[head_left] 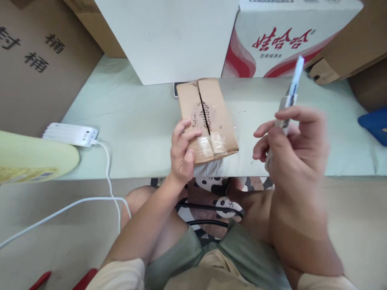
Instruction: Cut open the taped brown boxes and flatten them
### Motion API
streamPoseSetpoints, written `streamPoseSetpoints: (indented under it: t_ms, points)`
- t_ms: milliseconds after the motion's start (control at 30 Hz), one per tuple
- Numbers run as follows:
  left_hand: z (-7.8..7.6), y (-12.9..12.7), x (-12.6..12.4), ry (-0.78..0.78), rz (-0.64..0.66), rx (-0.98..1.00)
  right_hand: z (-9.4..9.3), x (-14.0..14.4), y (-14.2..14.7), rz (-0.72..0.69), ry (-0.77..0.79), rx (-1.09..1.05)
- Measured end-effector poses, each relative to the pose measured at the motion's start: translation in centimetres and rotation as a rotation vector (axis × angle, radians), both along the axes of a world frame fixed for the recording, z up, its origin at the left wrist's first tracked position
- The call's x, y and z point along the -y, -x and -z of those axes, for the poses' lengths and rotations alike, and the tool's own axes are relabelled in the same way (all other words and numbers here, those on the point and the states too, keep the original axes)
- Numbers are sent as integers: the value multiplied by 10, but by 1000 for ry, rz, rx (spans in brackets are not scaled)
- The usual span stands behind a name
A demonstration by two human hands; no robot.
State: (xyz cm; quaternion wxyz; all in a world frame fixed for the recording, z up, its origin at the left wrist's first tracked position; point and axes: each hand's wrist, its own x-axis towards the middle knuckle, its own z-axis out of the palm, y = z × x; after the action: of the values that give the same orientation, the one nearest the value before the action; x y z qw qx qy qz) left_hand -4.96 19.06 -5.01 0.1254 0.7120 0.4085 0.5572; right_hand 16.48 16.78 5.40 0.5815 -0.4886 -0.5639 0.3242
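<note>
A small brown cardboard box (pixel 219 117) lies near the front edge of the pale green table, with a dark slit between its top flaps. Clear tape (pixel 208 146) covers the near end of that seam. My left hand (pixel 183 149) grips the box at its near left side, fingers over the top. To the right of the box and raised above the table, my right hand (pixel 293 145) is wrapped round a utility knife (pixel 284 105). Its blade is out and points up and away from me. The hand is slightly blurred.
Behind the box stand a white carton (pixel 178 40) and a red-and-white water carton (pixel 281 44). On the left are a white power bank (pixel 71 134) with a cable (pixel 107 161), a yellow bottle (pixel 36 155) and a large brown carton (pixel 39 60). A blue object (pixel 375 125) sits at right.
</note>
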Motion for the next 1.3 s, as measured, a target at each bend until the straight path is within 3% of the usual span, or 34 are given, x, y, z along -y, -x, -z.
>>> streamPoseSetpoints:
  t_ms: [100, 200, 333, 533, 733, 900, 1067, 1200, 1300]
  points:
    - [-1, -3, 2, -8, -19, 11, -13, 10, 0, -130, 64, -65]
    - [-2, -6, 2, -7, -15, 27, -7, 8, -1, -104, 44, -104]
    - [-2, -8, 1, 1, -10, 34, 4, 11, 3, 21, -48, 168]
    - [-3, -8, -1, 94, -10, 47, 7, 18, 11, -136, -30, 336]
    - [-3, -6, -2, 12, 25, 56, 10, 16, 9, -173, 21, 494]
    - [-4, -6, -2, 83, 0, 32, 15, 15, 12, -168, 21, 481]
    - [-4, -6, -2, 21, 14, 59, 20, 12, 8, -160, 15, 444]
    - [-5, -8, -2, 115, -33, 12, 17, 14, 7, -176, 27, 440]
    - [-5, -8, -2, 101, -41, 2, 13, 18, 9, -191, 70, 452]
